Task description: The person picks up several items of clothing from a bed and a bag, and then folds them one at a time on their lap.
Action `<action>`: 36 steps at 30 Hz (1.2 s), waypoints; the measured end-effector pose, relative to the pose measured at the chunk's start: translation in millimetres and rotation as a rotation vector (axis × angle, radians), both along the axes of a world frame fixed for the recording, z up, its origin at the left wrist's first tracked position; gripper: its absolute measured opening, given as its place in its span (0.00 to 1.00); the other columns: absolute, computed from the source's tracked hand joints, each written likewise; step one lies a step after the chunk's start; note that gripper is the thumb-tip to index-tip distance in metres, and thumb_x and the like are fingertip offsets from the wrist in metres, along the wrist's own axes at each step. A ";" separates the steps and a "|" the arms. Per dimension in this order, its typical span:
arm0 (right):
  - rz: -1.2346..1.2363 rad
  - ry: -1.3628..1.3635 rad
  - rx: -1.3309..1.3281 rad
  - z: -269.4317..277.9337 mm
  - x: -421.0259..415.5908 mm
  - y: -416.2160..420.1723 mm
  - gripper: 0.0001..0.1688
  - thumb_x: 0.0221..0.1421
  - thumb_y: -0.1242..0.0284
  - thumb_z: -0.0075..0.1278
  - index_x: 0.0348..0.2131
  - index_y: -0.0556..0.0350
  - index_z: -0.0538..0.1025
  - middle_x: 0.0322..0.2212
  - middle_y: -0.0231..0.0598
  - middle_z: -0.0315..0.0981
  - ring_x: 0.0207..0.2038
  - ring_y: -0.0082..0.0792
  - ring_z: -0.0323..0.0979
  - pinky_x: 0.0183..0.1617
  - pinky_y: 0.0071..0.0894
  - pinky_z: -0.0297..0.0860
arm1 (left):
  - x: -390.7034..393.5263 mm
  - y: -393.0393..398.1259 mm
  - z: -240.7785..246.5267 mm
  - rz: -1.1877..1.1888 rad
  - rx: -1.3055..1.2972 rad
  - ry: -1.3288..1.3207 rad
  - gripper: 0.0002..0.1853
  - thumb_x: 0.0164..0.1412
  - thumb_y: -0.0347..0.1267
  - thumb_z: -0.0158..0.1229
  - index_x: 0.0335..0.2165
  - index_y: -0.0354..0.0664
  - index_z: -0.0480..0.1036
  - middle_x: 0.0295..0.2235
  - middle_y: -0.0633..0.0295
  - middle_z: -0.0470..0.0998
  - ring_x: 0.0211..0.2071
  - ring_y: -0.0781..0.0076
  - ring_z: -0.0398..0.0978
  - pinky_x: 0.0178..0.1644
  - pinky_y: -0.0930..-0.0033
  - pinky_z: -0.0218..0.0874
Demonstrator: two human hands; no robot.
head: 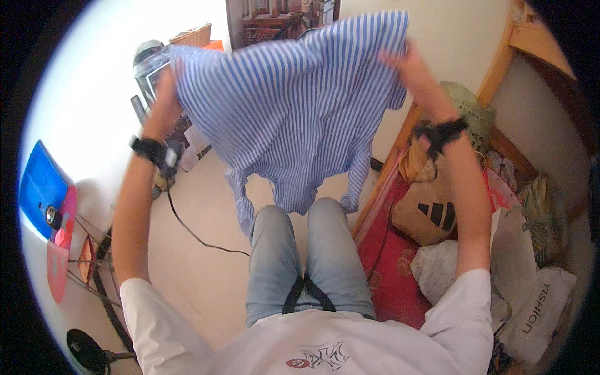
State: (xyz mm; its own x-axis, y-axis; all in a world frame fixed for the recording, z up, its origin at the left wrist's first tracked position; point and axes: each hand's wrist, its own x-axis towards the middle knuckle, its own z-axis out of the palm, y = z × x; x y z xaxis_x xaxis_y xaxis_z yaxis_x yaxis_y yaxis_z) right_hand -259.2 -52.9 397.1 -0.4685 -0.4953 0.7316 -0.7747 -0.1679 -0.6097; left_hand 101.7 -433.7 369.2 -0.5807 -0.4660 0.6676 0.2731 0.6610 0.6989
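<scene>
A blue-and-white striped long-sleeved shirt (286, 108) is stretched out in the air before me, its hem edge up and its sleeves hanging down. The collar end dangles just beyond my knees. My left hand (169, 91) grips the hem at the left corner; the cloth hides most of its fingers. At the right corner, my right hand (407, 65) pinches the fabric, slightly blurred. Black straps circle both wrists. The lower sleeve on the left hangs close to my jeans (274, 262).
A black cable (201, 241) runs over the pale floor (197, 290). To the right, a red-covered surface (398, 281) bears several bags, among them a brown Adidas paper bag (429, 206). A blue panel (44, 187) and a black round object (86, 349) stand at left.
</scene>
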 end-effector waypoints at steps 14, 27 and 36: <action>0.243 -0.582 -0.204 -102.0 -30.8 13.6 0.13 0.62 0.75 0.48 0.43 0.68 0.75 0.36 0.40 0.78 0.36 0.31 0.73 0.43 0.33 0.69 | 6.0 7.9 -84.0 -0.237 0.647 0.127 0.30 0.64 0.35 0.55 0.61 0.39 0.58 0.54 0.59 0.68 0.53 0.66 0.68 0.58 0.66 0.58; 0.616 -0.642 -0.048 -85.9 10.0 36.4 0.22 0.64 0.62 0.46 0.48 0.60 0.75 0.45 0.39 0.77 0.49 0.36 0.71 0.56 0.37 0.65 | -1.2 -11.2 -49.1 -0.258 0.525 0.153 0.22 0.69 0.34 0.46 0.59 0.41 0.62 0.49 0.58 0.71 0.50 0.70 0.70 0.56 0.66 0.62; 0.840 -1.156 0.017 -295.4 144.2 38.8 0.21 0.62 0.70 0.46 0.53 0.56 0.71 0.56 0.39 0.67 0.58 0.41 0.65 0.65 0.46 0.57 | 46.1 31.2 -208.0 -0.099 0.634 0.013 0.09 0.66 0.30 0.53 0.45 0.45 0.70 0.35 0.72 0.73 0.35 0.82 0.70 0.39 0.78 0.63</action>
State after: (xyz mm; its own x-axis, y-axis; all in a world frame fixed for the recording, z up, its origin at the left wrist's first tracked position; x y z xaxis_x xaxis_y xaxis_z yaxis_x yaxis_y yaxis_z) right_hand -114.9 -14.1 101.7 -0.3553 -0.9243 0.1395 0.4740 -0.3068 -0.8253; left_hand 147.7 -402.5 161.2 -0.6350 -0.7173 0.2868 0.3222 0.0915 0.9422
